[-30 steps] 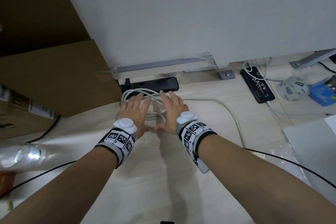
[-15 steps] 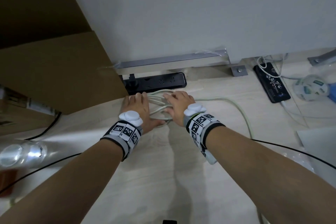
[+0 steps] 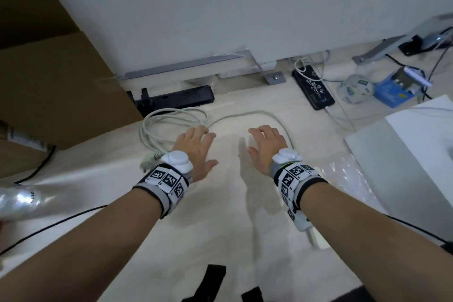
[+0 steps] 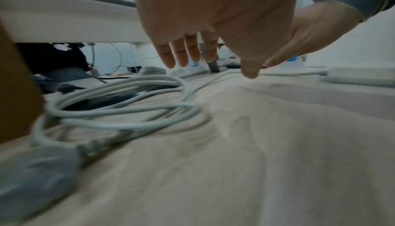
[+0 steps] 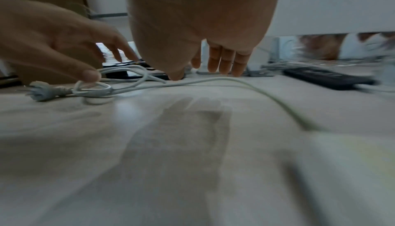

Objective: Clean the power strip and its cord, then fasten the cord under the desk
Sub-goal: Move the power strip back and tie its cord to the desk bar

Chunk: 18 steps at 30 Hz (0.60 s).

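Observation:
A white cord (image 3: 169,121) lies on the floor in loose coils, and its grey plug (image 3: 149,163) rests beside my left wrist. From the coils it curves right (image 5: 245,81) to a white power strip (image 5: 352,162), which my right forearm mostly hides in the head view. A black power strip (image 3: 172,99) sits just behind the coils at the desk's foot. My left hand (image 3: 196,147) hovers at the right edge of the coils, fingers straight and empty. My right hand (image 3: 266,144) hovers over bare floor inside the cord's curve, also holding nothing.
A cardboard box (image 3: 61,95) stands at the left. A metal desk foot (image 3: 274,78), a second black power strip (image 3: 313,87) with white cables, a tape roll (image 3: 355,86) and a blue box (image 3: 397,88) lie at the back right. A white panel (image 3: 416,144) is at the right, a plastic bottle (image 3: 17,200) at the left.
Both hands have let go of the gathered coils and drawn back and apart. The cord now lies loose on the floor, spread wider than before.

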Each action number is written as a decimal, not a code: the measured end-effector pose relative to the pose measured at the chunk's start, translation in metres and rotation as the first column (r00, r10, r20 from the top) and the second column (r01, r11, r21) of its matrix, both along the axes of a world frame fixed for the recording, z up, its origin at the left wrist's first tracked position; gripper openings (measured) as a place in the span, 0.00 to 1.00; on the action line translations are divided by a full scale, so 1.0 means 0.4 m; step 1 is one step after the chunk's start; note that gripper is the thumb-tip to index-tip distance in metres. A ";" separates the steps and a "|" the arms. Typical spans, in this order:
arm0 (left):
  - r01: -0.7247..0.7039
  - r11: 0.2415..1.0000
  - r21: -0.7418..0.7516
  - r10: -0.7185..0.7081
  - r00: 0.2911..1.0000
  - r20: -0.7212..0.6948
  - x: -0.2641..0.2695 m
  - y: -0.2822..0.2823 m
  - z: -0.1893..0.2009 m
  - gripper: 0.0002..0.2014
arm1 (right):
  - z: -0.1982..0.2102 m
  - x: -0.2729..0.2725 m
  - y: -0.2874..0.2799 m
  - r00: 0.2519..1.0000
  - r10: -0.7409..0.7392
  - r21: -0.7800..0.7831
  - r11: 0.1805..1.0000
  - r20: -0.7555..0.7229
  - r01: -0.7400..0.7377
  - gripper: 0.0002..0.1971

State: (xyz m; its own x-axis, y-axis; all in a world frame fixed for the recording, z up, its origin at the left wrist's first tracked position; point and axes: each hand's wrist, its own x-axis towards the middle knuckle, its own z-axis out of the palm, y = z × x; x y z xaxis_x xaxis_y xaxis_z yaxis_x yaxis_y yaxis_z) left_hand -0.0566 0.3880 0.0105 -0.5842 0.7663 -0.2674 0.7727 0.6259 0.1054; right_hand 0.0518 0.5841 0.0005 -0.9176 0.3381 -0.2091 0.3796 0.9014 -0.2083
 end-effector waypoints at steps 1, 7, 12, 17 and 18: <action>0.028 0.999 0.034 -0.029 0.999 0.019 0.038 0.015 0.002 0.32 | 0.006 0.045 0.017 0.999 -0.031 0.027 0.999 0.009 0.031 0.25; 0.075 0.997 -0.007 -0.073 0.985 0.155 0.210 0.089 -0.022 0.29 | 0.016 0.258 0.090 0.951 -0.252 0.152 0.962 0.181 0.226 0.27; 0.027 0.999 0.027 -0.032 0.973 0.229 0.297 0.144 -0.044 0.28 | -0.019 0.339 0.126 0.873 -0.371 0.105 0.928 0.316 0.356 0.37; -0.050 0.997 0.051 0.036 0.968 0.249 0.405 0.231 -0.046 0.29 | -0.026 0.331 0.161 0.913 -0.255 0.002 0.963 0.317 0.269 0.33; -0.081 0.995 0.056 0.065 0.965 0.254 0.419 0.250 -0.039 0.29 | -0.019 0.322 0.172 0.916 -0.246 -0.002 0.966 0.317 0.260 0.33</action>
State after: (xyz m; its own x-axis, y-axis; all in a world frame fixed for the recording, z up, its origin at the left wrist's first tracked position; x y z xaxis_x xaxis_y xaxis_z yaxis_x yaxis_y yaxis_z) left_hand 0.1110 0.4879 -0.0050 -0.5594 0.7449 -0.3636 0.6684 0.6648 0.3336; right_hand 0.1805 0.6530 -0.0073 -0.6884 0.5350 -0.4897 0.6460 0.7593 -0.0785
